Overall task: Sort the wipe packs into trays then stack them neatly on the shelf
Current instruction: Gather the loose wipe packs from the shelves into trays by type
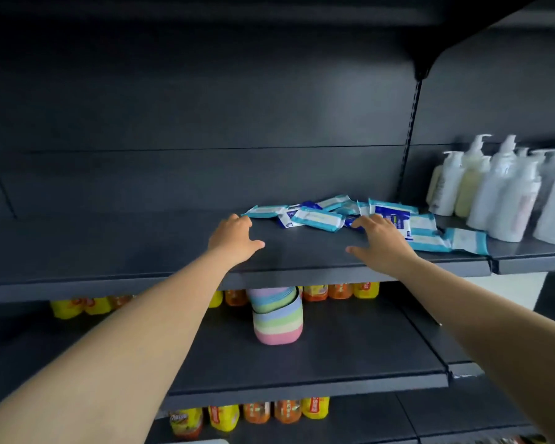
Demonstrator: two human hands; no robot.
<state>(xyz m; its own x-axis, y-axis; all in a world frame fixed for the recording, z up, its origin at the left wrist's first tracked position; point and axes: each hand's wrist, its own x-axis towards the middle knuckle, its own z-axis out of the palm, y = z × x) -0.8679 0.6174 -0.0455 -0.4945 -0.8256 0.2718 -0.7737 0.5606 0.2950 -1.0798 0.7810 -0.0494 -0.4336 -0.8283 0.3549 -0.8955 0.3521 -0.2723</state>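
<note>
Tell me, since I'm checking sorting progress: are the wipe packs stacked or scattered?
Scattered. The wipe packs lie loose and overlapping at odd angles on the shelf, none in trays.

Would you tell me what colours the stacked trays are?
The stacked trays show pastel pink, cream, green and blue bands, in the head view.

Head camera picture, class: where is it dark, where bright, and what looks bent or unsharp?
Head view: the top and the shelf's back panel lie in deep shadow; the white pump bottles at right are brightest and slightly washed out; the shelf edges bow from the wide-angle lens; print on the wipe packs is too soft to read.
</note>
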